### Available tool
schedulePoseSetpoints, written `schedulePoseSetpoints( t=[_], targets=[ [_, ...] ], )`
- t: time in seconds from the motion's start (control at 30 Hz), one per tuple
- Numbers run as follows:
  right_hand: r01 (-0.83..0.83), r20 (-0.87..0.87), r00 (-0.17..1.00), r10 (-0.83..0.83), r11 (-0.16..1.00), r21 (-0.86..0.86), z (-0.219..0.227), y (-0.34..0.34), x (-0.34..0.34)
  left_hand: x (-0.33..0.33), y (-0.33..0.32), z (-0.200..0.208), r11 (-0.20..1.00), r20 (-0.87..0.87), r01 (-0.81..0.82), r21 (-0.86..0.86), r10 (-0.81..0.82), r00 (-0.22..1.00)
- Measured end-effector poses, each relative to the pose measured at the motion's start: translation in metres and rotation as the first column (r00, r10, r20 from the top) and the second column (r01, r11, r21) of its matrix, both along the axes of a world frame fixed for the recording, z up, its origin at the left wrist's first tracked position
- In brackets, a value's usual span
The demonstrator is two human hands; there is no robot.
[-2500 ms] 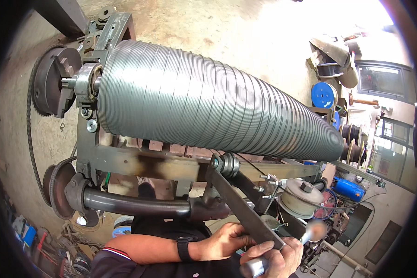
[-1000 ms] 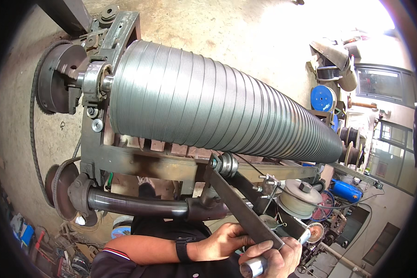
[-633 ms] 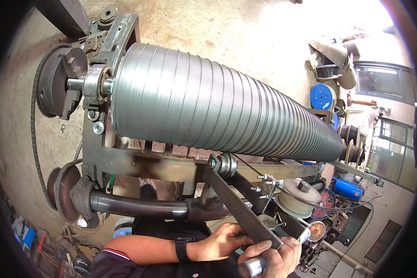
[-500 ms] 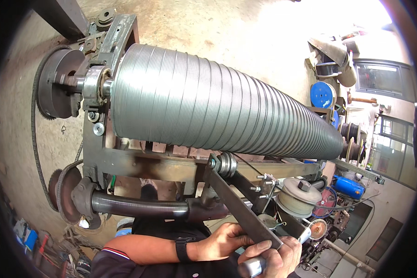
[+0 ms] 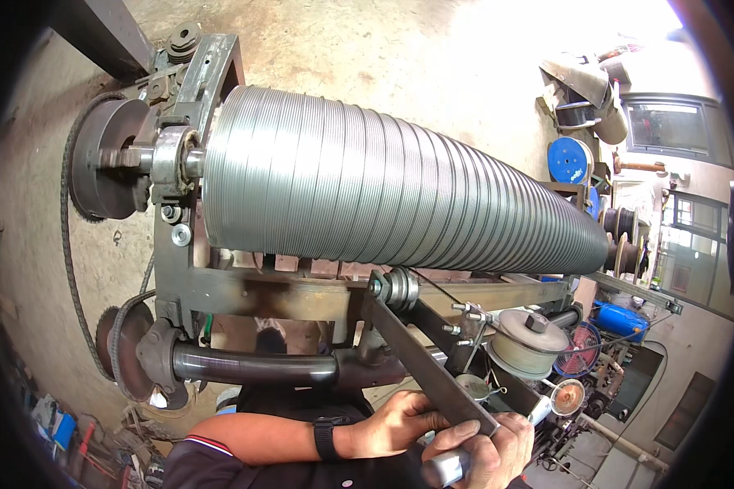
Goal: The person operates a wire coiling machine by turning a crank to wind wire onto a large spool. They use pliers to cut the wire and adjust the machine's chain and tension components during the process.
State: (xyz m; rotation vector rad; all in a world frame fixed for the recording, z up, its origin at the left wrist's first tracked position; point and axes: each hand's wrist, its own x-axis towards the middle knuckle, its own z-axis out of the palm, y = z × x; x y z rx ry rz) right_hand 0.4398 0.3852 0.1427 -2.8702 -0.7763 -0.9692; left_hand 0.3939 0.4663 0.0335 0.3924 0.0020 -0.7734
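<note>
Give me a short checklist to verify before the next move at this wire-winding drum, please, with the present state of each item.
1. Right hand closed on the metal handle: ok.
2. Left hand resting against the flat steel lever bar: ok.
3. Wire coils lying even on the ribbed drum: ok.
4. Wire seated in the guide pulley: cannot tell.
5. Chain seated on both sprockets: cannot tell, partly hidden.

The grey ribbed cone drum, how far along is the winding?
Done: wire turns cover the grey ribbed cone drum end to end. In hand: right hand grips a round metal handle, left hand rests on the flat dark steel bar. Left: seemingly little, no bare drum.
</note>
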Motion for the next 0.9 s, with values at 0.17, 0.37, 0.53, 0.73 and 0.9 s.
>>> schedulePoseSetpoints(
  t=[0.17, 0.37, 0.53, 0.73, 0.9],
  targets=[
    [0.009, -0.052, 0.999, -0.009, 1.000, -0.009, 0.004, 0.004, -0.001, -0.005, 0.001, -0.007, 0.999, 0.062, -0.033, 0.020, 0.032, 0.998],
    [0.026, -0.048, 0.999, -0.025, 0.999, 0.027, 0.002, 0.008, -0.002, -0.006, 0.007, -0.009, 0.999, -0.026, 0.044, -0.030, -0.045, 0.999],
    [0.019, -0.061, 0.998, -0.017, 0.999, 0.038, 0.004, 0.011, 0.002, -0.007, 0.008, -0.009, 0.999, -0.035, -0.009, -0.036, 0.007, 0.999],
    [-0.019, -0.036, 0.999, 0.022, 0.998, 0.060, -0.001, 0.010, 0.001, -0.012, 0.010, -0.009, 0.997, -0.127, 0.002, -0.076, -0.011, 0.992],
    [-0.042, -0.052, 0.998, 0.045, 0.998, 0.047, 0.002, 0.012, 0.001, -0.015, 0.011, -0.013, 0.981, -0.189, 0.006, -0.192, -0.043, 0.981]
  ],
)
